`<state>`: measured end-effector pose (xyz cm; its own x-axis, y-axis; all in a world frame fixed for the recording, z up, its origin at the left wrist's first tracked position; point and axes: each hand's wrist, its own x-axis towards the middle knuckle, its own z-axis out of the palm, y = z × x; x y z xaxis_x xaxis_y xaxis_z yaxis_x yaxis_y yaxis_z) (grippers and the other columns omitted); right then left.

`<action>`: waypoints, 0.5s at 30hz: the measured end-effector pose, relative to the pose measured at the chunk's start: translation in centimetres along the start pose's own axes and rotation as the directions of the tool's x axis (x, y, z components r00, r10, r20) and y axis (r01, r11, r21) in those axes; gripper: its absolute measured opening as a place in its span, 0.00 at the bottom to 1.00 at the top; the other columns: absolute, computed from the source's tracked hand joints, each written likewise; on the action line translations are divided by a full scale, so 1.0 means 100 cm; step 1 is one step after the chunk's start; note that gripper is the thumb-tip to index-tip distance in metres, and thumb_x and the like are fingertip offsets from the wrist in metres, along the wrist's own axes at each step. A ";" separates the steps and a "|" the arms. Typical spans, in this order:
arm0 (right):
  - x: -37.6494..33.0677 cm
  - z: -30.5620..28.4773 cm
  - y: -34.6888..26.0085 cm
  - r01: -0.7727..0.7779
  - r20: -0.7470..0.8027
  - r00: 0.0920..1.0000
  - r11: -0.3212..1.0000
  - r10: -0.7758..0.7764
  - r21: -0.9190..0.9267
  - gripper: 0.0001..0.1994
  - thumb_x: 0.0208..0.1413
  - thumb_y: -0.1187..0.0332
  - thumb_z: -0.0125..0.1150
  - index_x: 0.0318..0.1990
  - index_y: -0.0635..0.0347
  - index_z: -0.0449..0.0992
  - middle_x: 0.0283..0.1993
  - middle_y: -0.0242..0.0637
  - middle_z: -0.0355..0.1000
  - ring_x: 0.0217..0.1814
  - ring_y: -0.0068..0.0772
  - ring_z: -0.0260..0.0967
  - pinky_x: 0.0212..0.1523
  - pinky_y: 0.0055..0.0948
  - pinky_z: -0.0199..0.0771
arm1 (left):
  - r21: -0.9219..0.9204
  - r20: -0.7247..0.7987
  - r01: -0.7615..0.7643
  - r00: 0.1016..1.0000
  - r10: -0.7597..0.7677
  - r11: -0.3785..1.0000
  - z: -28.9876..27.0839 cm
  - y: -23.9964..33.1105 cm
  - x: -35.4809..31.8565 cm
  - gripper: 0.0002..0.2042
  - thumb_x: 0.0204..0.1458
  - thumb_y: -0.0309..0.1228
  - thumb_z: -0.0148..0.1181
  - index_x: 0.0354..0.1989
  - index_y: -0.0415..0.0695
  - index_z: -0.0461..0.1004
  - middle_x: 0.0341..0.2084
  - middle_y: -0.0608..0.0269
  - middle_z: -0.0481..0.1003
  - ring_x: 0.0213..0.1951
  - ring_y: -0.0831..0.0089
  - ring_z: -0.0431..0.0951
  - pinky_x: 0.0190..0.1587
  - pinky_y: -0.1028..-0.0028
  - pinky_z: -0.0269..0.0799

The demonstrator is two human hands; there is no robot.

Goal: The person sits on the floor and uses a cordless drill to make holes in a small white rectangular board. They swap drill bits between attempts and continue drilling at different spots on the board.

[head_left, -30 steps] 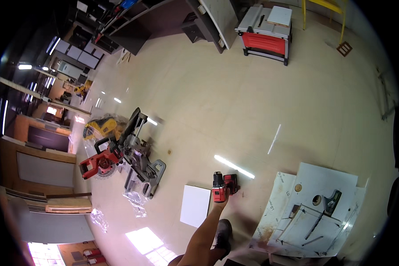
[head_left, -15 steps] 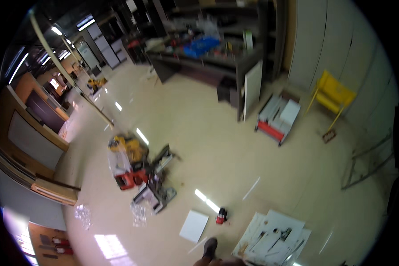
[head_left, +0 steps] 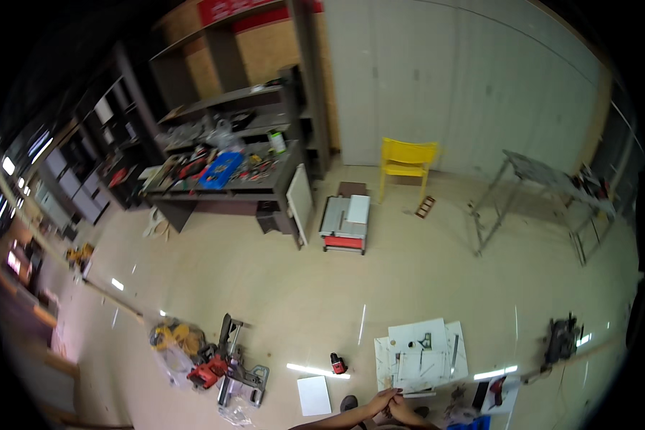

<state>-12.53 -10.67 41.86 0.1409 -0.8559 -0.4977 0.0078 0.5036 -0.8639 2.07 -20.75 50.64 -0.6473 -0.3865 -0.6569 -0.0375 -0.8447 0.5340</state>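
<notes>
White boards: stacked flat on the floor, so I'm placing everything off these.
Left hand and right hand: pressed up against each other at the boards' near edge, fingers looking folded together. Can't tell if something tiny is pinched in there; no tool shows, so my guess is they're simply resting on each other.
Drill: red and black, on the floor left of the boards, probably parked there to stay handy.
White panel: lying flat, a bit further left of the boards, likely so it can't tip.
L-shaped tool: on top of the boards, I'd guess to keep it off the floor.
Miter saw: well left of the boards, maybe for elbow room.
</notes>
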 end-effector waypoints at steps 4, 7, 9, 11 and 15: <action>-0.047 -0.006 -0.017 0.320 -0.012 0.944 0.927 -0.329 -0.196 0.19 0.59 0.65 0.59 0.54 0.64 0.69 0.39 0.40 0.75 0.37 0.30 0.73 0.38 0.31 0.74 | 0.269 0.174 -0.111 0.983 0.065 0.957 0.024 -0.026 0.024 0.25 0.65 0.39 0.42 0.63 0.33 0.60 0.53 0.47 0.74 0.47 0.63 0.79 0.50 0.71 0.76; -0.116 -0.039 -0.041 0.000 -0.022 1.000 0.995 -0.002 -0.095 0.15 0.62 0.70 0.57 0.55 0.62 0.69 0.43 0.40 0.76 0.38 0.24 0.73 0.39 0.24 0.74 | 0.122 0.037 0.116 0.992 -0.122 0.986 0.041 -0.020 0.036 0.19 0.62 0.32 0.42 0.58 0.38 0.65 0.46 0.48 0.76 0.43 0.59 0.80 0.46 0.64 0.78; -0.152 -0.063 -0.004 0.065 -0.218 0.972 0.993 -0.084 -0.093 0.13 0.62 0.69 0.56 0.52 0.61 0.69 0.42 0.43 0.76 0.39 0.30 0.76 0.39 0.28 0.77 | -0.004 -0.069 0.075 0.995 -0.075 0.997 0.040 -0.018 0.040 0.17 0.63 0.36 0.40 0.54 0.40 0.67 0.38 0.49 0.77 0.34 0.62 0.79 0.38 0.64 0.78; -0.197 -0.085 0.004 -0.107 -0.305 0.912 0.879 0.273 0.464 0.11 0.62 0.67 0.54 0.50 0.61 0.69 0.41 0.46 0.76 0.39 0.38 0.77 0.37 0.34 0.79 | -0.009 -0.206 -0.053 0.977 0.050 0.999 0.038 -0.009 0.026 0.16 0.65 0.39 0.40 0.47 0.38 0.68 0.24 0.53 0.74 0.23 0.66 0.74 0.30 0.66 0.74; -0.309 -0.131 0.162 -0.345 -0.292 0.596 0.567 0.748 0.748 0.09 0.56 0.66 0.56 0.42 0.59 0.71 0.37 0.45 0.75 0.35 0.42 0.76 0.32 0.37 0.79 | -0.277 -0.376 -0.183 0.924 0.069 0.943 0.024 0.000 -0.043 0.16 0.64 0.43 0.43 0.44 0.43 0.69 0.22 0.60 0.71 0.24 0.69 0.71 0.32 0.66 0.72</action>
<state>-29.69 22.40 42.28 -0.1998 -0.1678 -0.9654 0.6961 0.6691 -0.2603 3.06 -18.22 54.71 -0.3150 -0.5543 -0.7704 0.2937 -0.8288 0.4762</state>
